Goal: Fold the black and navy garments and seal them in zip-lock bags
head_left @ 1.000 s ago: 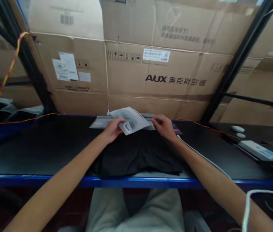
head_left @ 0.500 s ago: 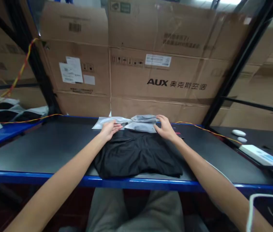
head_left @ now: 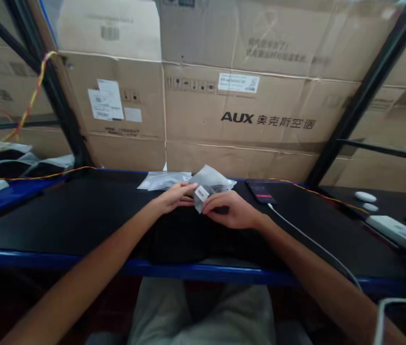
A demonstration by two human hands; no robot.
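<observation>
A translucent plastic bag [head_left: 213, 177] with a small white barcode label [head_left: 202, 193] is raised off the table, tilted, between my hands. My right hand [head_left: 228, 209] pinches its lower corner between thumb and fingers. At the bag's left edge, beside the label, my left hand [head_left: 176, 198] grips it with the fingers fairly straight. Something dark shows through the plastic, but I cannot make it out. A black garment [head_left: 195, 239] lies spread below my hands, hard to tell from the dark tabletop. Another flat plastic bag [head_left: 165, 179] lies behind my left hand.
To the right lies a phone [head_left: 261, 191] with a white cable [head_left: 314, 242] running to the front right. Cardboard [head_left: 203, 115] walls off the back, between black posts. White power strips [head_left: 399, 232] and a red-yellow twisted wire [head_left: 30, 108] are at the sides.
One plastic bag has been lifted and turned, so its label now shows. My right hand has moved left and closed on its corner, and my left hand has moved right to its edge.
</observation>
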